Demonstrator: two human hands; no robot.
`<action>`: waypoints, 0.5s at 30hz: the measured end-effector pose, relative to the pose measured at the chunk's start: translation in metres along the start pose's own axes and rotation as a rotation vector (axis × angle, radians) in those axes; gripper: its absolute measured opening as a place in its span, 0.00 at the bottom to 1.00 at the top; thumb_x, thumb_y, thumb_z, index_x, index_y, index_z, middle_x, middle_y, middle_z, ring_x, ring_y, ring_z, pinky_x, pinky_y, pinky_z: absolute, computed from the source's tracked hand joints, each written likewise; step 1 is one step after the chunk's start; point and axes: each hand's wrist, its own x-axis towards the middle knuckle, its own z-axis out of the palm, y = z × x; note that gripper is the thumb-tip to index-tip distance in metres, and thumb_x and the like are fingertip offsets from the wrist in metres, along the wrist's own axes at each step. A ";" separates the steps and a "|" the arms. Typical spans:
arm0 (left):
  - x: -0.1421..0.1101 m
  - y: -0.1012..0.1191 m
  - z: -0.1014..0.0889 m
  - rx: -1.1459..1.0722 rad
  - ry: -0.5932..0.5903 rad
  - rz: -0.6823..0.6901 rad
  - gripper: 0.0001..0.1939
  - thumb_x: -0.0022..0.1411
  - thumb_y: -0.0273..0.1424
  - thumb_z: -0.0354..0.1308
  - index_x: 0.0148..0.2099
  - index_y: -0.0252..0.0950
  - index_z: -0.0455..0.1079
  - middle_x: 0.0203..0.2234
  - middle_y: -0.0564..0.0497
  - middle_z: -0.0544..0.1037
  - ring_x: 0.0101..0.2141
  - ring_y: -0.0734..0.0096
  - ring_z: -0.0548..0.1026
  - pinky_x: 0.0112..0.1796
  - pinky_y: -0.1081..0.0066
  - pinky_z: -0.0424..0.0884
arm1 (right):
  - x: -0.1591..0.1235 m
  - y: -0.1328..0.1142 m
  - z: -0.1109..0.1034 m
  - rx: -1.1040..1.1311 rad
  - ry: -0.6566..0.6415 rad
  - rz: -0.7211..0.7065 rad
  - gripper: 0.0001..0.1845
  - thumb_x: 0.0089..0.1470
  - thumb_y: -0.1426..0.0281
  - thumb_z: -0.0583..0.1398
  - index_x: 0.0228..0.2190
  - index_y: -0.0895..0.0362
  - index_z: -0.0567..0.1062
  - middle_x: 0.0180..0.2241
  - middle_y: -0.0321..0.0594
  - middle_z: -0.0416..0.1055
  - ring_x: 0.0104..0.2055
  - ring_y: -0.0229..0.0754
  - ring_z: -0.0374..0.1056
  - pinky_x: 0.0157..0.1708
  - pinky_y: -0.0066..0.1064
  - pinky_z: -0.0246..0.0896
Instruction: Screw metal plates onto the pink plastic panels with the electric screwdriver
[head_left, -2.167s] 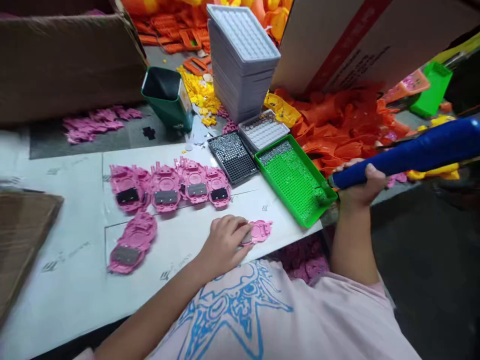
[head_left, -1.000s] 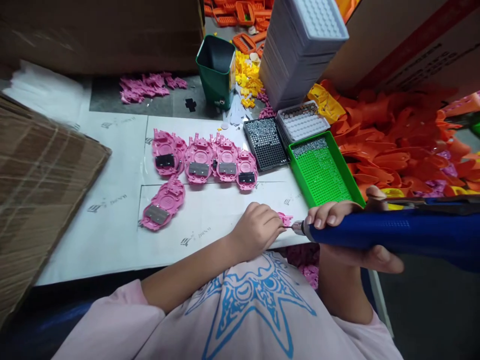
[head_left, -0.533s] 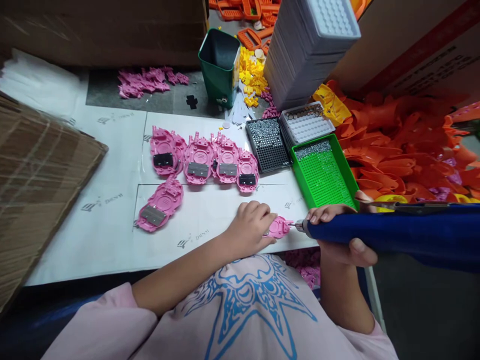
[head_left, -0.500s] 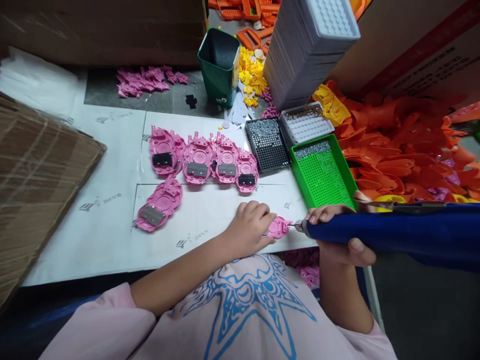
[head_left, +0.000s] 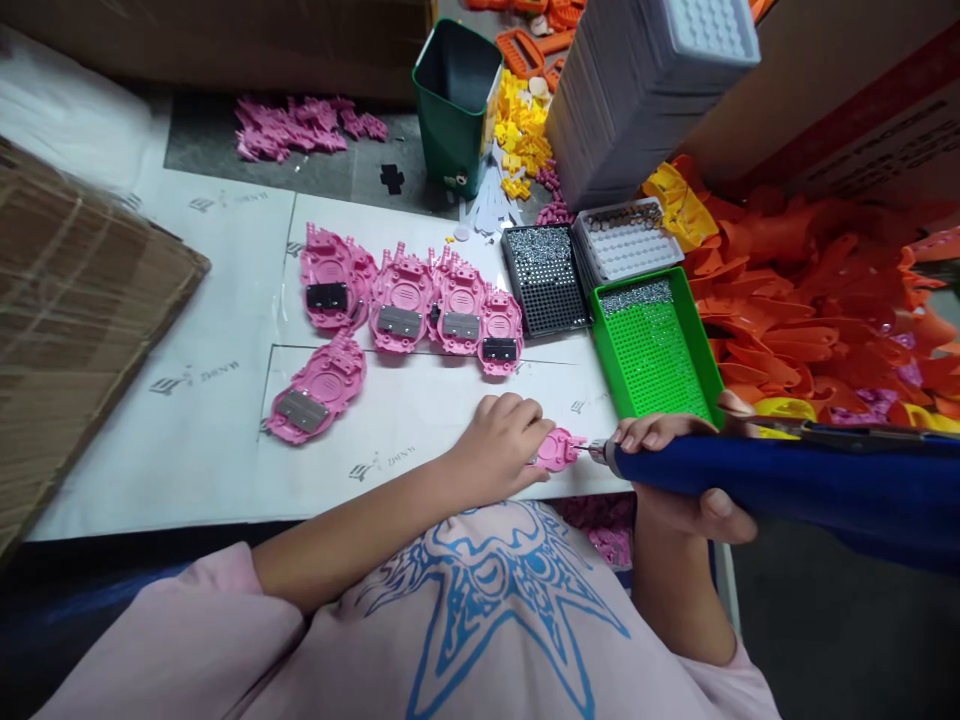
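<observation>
The left forearm (head_left: 352, 535) slants across the white table (head_left: 217, 465), and the left hand (head_left: 501, 448) lies knuckles up, its fingers bent and closed over the left end of a pink piece (head_left: 559, 450) near the table's front edge. The right hand (head_left: 673, 505) has its fingers wrapped around a blue screwdriver (head_left: 795, 490) — held nearly level, its tip at the piece's right end (whether they touch is too small to tell). The green tray (head_left: 611, 355) sits just behind that hand.
</observation>
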 end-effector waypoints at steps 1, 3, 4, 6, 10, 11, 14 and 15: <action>0.000 0.000 0.000 0.002 0.004 0.002 0.26 0.55 0.46 0.63 0.50 0.35 0.68 0.41 0.45 0.71 0.42 0.57 0.64 0.40 0.61 0.56 | 0.000 0.000 0.000 -0.009 0.002 0.003 0.26 0.43 0.59 0.59 0.47 0.45 0.69 0.24 0.34 0.68 0.24 0.43 0.64 0.27 0.40 0.62; 0.000 0.000 0.001 0.004 0.004 0.004 0.27 0.55 0.46 0.63 0.50 0.34 0.68 0.41 0.45 0.71 0.42 0.57 0.64 0.40 0.61 0.56 | 0.000 0.001 0.000 -0.024 0.002 0.008 0.26 0.43 0.58 0.60 0.47 0.45 0.69 0.24 0.34 0.68 0.24 0.43 0.64 0.27 0.40 0.63; 0.000 0.000 0.001 0.004 0.002 0.004 0.27 0.54 0.46 0.64 0.50 0.34 0.68 0.41 0.45 0.71 0.42 0.57 0.64 0.40 0.61 0.56 | -0.001 0.002 0.000 -0.028 -0.001 0.008 0.25 0.43 0.58 0.60 0.46 0.46 0.69 0.24 0.34 0.68 0.24 0.43 0.64 0.27 0.40 0.63; 0.000 0.000 0.001 0.007 -0.002 0.005 0.27 0.54 0.47 0.64 0.50 0.34 0.68 0.41 0.46 0.71 0.42 0.57 0.64 0.40 0.61 0.56 | -0.003 0.003 0.001 -0.032 -0.009 -0.004 0.24 0.43 0.59 0.60 0.45 0.46 0.69 0.25 0.35 0.68 0.24 0.43 0.64 0.27 0.41 0.63; 0.000 0.001 0.000 0.012 0.007 -0.002 0.27 0.54 0.46 0.64 0.50 0.34 0.68 0.41 0.45 0.71 0.41 0.56 0.64 0.40 0.60 0.56 | -0.008 0.001 0.006 -0.097 -0.057 -0.066 0.27 0.45 0.60 0.60 0.49 0.47 0.66 0.27 0.35 0.68 0.26 0.45 0.65 0.28 0.44 0.65; 0.000 0.001 0.000 0.011 0.007 -0.007 0.27 0.54 0.46 0.64 0.50 0.34 0.68 0.41 0.45 0.70 0.41 0.57 0.64 0.40 0.60 0.56 | -0.009 0.000 0.007 -0.125 -0.081 -0.080 0.27 0.46 0.60 0.60 0.49 0.46 0.66 0.28 0.36 0.69 0.26 0.45 0.66 0.28 0.44 0.65; -0.001 0.002 0.000 0.001 0.001 -0.019 0.28 0.54 0.46 0.64 0.50 0.34 0.68 0.40 0.45 0.70 0.41 0.57 0.64 0.40 0.60 0.57 | -0.009 0.001 0.009 -0.150 -0.134 -0.088 0.25 0.47 0.62 0.60 0.49 0.47 0.66 0.28 0.36 0.69 0.27 0.46 0.67 0.29 0.44 0.65; -0.001 0.003 0.000 0.000 0.001 -0.021 0.28 0.53 0.47 0.65 0.50 0.34 0.68 0.40 0.45 0.70 0.41 0.57 0.64 0.39 0.60 0.57 | -0.009 0.002 0.009 -0.131 -0.140 -0.083 0.25 0.47 0.62 0.61 0.49 0.48 0.66 0.28 0.36 0.69 0.27 0.45 0.67 0.29 0.44 0.65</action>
